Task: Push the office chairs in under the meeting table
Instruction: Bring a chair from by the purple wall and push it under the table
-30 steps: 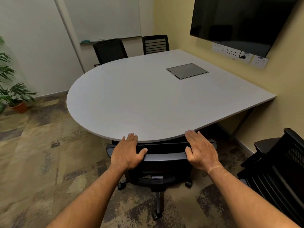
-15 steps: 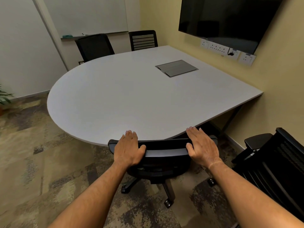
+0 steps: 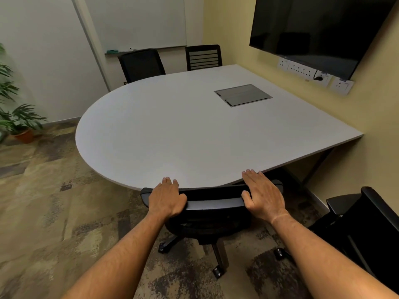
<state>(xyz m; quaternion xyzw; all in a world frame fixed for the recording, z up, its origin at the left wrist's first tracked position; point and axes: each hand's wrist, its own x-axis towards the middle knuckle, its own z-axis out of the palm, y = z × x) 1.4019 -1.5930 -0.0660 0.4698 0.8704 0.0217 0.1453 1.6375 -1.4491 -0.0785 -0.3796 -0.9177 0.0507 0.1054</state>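
A black office chair stands right in front of me, its seat hidden beneath the near edge of the grey meeting table. My left hand grips the left end of the chair's top rail. On the right end lies my right hand, thumb hooked under the rail. Only the backrest top and the wheeled base show. Another black chair stands away from the table at the lower right. Two further black chairs sit at the table's far side.
A yellow wall with a large dark screen and sockets runs along the table's right side. A grey hatch is set in the tabletop. A potted plant stands at the left on patterned carpet.
The chair's wheeled base has turned under the seat and the view has swung about. Both hands stay on the backrest rail at the table edge.
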